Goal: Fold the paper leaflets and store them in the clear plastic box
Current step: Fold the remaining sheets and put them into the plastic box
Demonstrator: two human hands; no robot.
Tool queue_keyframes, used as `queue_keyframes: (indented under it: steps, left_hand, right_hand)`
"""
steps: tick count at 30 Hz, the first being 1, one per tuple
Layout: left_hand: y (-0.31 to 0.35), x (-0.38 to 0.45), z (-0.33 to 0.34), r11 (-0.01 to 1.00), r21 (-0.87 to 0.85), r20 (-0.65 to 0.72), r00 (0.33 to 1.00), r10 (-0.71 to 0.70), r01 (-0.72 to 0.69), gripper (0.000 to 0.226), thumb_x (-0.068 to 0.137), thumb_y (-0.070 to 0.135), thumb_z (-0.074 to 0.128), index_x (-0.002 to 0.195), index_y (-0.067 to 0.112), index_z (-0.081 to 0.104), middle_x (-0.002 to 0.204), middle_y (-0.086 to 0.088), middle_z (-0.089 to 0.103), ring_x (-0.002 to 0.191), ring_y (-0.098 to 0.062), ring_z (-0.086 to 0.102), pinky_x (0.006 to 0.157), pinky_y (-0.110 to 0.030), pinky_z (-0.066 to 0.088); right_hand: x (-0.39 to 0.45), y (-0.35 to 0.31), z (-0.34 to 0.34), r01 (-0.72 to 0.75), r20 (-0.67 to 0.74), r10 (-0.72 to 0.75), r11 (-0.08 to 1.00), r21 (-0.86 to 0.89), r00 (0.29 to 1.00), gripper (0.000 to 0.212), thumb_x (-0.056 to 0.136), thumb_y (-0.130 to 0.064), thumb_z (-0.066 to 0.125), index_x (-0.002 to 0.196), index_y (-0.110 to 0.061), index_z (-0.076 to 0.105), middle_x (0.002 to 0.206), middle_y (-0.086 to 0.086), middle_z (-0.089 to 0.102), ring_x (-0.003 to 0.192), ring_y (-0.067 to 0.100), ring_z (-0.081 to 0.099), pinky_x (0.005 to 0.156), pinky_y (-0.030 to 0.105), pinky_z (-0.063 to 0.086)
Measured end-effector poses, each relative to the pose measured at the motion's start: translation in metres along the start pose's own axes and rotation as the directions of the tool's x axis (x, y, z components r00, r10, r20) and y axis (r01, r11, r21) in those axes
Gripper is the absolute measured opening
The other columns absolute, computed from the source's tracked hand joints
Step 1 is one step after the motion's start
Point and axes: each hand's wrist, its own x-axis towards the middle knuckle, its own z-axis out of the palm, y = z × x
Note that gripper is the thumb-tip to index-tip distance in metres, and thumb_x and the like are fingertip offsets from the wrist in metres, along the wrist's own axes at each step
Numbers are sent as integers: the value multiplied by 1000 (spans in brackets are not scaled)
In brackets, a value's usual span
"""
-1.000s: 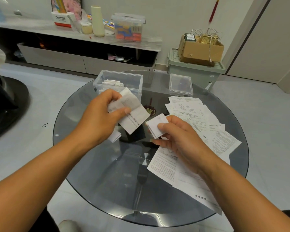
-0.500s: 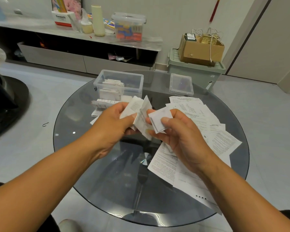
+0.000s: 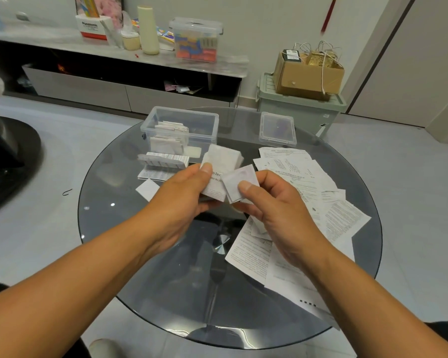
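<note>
At table centre we pinch one folded leaflet in our left hand and a smaller folded square in our right hand, with the clear plastic box at 11 o'clock part-filled and unfolded sheets remaining at 3 o'clock.

two hands, one clear box, one lid

Box sits at the table's far side, lid to its right — loose leaflets spread on the right.
</note>
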Motion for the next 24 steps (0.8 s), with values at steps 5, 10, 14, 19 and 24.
queue_keyframes:
  steps: [5, 10, 14, 19, 24]
  left_hand:
    - [-3, -5, 2, 972, 229, 68, 997, 31, -46, 23, 108, 31, 45, 124, 27, 62, 115, 10, 74, 107, -7, 70, 100, -34, 55]
    - [-7, -6, 0, 875, 448, 95, 983, 158, -183, 33, 107, 17, 47, 136, 34, 46, 112, 12, 73, 88, -9, 71, 76, -27, 60]
    - [-4, -4, -4, 922, 353, 156, 981, 113, -162, 47, 105, 3, 47, 142, 32, 49, 120, 11, 73, 104, -10, 71, 84, -27, 59]
    - [-3, -6, 1, 1000, 23, 88, 996, -13, 11, 29, 101, 0, 54, 127, 11, 58, 109, -8, 77, 101, -23, 75, 84, -32, 62]
    - [0, -6, 2, 997, -14, 70, 994, -81, 82, 21, 104, 14, 54, 124, 16, 61, 105, -11, 78, 92, -29, 77, 77, -34, 64]
  right_hand:
    - [-1, 0, -1, -23, 31, 19, 990, 142, 999, 10, 98, -12, 65, 101, -3, 68, 105, 12, 78, 102, 27, 75, 95, 40, 59]
    - [2, 1, -3, -45, -89, 52, 997, 69, 995, 5, 95, -8, 70, 92, -5, 66, 92, 10, 79, 90, 27, 78, 89, 43, 62]
    - [5, 1, -5, -89, -135, 94, 995, 47, 986, 9, 94, -15, 73, 93, -7, 69, 93, 9, 79, 88, 27, 77, 82, 36, 62]
    - [7, 5, -5, -177, -132, 222, 942, 286, 966, 10, 92, -23, 75, 87, -16, 70, 106, 14, 78, 97, 22, 72, 83, 32, 56]
    - [9, 1, -7, -181, -105, 256, 869, 461, 961, 8, 96, -21, 69, 90, -18, 67, 109, 13, 78, 95, 21, 72, 82, 30, 60]
